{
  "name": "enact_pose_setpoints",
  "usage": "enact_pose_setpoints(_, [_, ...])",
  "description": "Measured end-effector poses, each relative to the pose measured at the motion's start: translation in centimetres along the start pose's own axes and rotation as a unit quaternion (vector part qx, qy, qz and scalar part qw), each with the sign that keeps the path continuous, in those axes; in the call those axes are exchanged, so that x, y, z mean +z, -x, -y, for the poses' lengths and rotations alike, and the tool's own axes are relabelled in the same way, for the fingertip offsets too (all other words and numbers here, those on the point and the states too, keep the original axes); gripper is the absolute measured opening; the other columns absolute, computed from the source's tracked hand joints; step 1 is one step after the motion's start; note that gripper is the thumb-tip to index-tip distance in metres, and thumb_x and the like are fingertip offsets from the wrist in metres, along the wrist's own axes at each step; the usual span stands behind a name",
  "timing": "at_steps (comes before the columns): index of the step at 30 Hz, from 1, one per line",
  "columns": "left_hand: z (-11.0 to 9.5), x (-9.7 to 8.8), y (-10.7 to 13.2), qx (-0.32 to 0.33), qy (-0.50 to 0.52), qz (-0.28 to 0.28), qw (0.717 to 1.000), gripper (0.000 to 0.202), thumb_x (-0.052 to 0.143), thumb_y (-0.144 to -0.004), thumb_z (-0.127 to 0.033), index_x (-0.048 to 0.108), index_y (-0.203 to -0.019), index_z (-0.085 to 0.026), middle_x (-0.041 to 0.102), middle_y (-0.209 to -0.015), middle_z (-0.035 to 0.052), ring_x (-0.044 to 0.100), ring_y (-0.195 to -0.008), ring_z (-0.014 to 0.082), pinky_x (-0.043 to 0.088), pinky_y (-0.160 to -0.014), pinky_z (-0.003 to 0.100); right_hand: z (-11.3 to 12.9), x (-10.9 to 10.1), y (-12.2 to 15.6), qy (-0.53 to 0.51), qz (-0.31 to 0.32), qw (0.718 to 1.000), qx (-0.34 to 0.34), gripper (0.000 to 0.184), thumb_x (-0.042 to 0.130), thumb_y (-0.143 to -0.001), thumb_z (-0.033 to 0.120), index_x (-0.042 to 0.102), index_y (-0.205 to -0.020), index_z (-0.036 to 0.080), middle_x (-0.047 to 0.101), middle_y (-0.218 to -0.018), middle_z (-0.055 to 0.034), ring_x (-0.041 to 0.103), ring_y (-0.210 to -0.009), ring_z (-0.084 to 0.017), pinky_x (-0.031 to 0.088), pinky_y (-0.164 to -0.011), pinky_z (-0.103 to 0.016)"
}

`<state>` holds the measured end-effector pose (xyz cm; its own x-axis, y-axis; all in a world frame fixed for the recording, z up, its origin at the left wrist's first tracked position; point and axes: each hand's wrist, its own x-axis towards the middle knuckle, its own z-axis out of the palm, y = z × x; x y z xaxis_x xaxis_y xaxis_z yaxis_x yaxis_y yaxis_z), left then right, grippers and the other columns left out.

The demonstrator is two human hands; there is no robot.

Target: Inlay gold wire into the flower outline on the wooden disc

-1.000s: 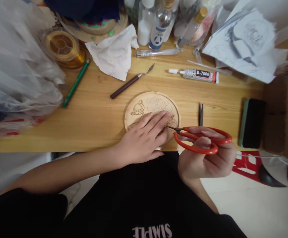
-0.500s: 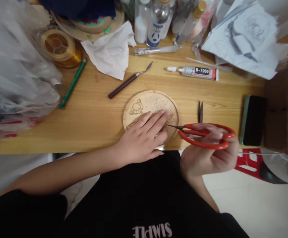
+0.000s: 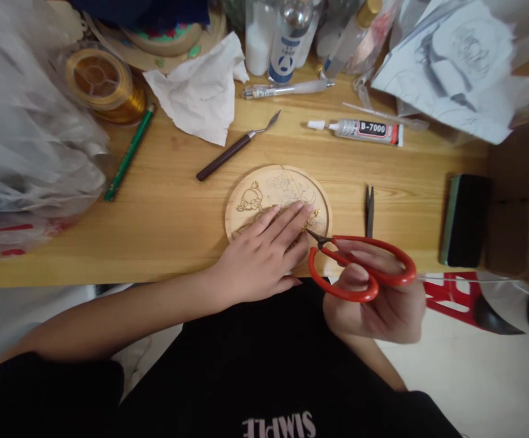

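A round wooden plate (image 3: 232, 213) lies near the table's front edge, with pencil lines and gold wire outlines on its face. My left hand (image 3: 264, 252) rests flat across the plate's lower part, fingers stretched out, covering some of the design. My right hand (image 3: 378, 304) is closed round the handles of red-handled scissors (image 3: 383, 246). Their dark tips point left and reach the plate's right side, close to my left fingertips and a bit of gold wire. Black tweezers (image 3: 369, 210) lie just behind the scissors, on the table.
A brown-handled palette knife (image 3: 228, 155), a B-7000 glue tube (image 3: 367, 131), a clear pen (image 3: 287, 89) and a green pencil (image 3: 130, 152) lie beyond. A gold wire spool (image 3: 103, 85) is at left; a phone (image 3: 465, 220) is at right. Bottles (image 3: 285, 55) stand behind.
My right hand has shifted slightly left and toward me, and the scissors' handles have spread wider and tilted. My left hand has stayed in place on the plate.
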<state>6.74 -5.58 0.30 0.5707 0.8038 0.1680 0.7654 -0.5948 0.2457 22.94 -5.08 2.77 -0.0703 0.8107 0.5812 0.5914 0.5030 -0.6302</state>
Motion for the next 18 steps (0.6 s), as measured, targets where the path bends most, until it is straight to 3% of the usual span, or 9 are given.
enact_pose_setpoints(3, [0.0, 0.0, 0.0, -0.001, -0.004, 0.004, 1.000, 0.059, 0.059, -0.086, -0.051, 0.054, -0.128, -0.010, 0.036, -0.154, 0.0216, 0.034, -0.145, 0.0317, 0.027, -0.118, 0.043, 0.4, -0.4, -0.5, 0.028, 0.047, 0.998, -0.009, 0.006, 0.057, -0.091, 0.020, 0.058, -0.095, 0.025, 0.070, -0.083, 0.0000, 0.074, -0.075, -0.017, 0.063, -0.064, -0.033])
enact_pose_setpoints(9, [0.0, 0.1, 0.1, 0.003, 0.008, 0.007, 1.000, 0.059, 0.063, -0.085, -0.051, 0.055, -0.126, -0.009, 0.034, -0.155, 0.0222, 0.032, -0.145, 0.0332, 0.024, -0.119, 0.045, -0.4, -0.8, -1.0, 0.055, 0.081, 0.995, -0.013, 0.003, 0.056, -0.093, 0.023, 0.058, -0.095, 0.023, 0.072, -0.085, -0.0017, 0.073, -0.077, -0.019, 0.063, -0.066, -0.035])
enact_pose_setpoints(14, [0.0, 0.1, 0.0, 0.003, 0.007, 0.007, 1.000, 0.055, 0.062, -0.086, -0.050, 0.056, -0.123, -0.010, 0.035, -0.155, 0.0222, 0.033, -0.145, 0.0330, 0.024, -0.119, 0.044, -1.1, -0.2, -1.1, 0.062, 0.038, 0.995, -0.062, 0.005, 0.057, -0.093, 0.018, 0.059, -0.093, 0.022, 0.071, -0.078, 0.0004, 0.071, -0.072, -0.015, 0.061, -0.069, -0.030])
enact_pose_setpoints(18, [0.0, 0.2, 0.1, 0.004, -0.001, 0.002, 1.000, 0.058, 0.059, -0.088, -0.053, 0.053, -0.128, -0.010, 0.035, -0.154, 0.0220, 0.033, -0.145, 0.0326, 0.023, -0.119, 0.043, -1.0, 0.4, -1.5, 0.048, 0.038, 0.995, -0.075, 0.008, 0.057, -0.092, 0.016, 0.059, -0.093, 0.023, 0.071, -0.076, 0.0015, 0.071, -0.066, -0.013, 0.060, -0.061, -0.025])
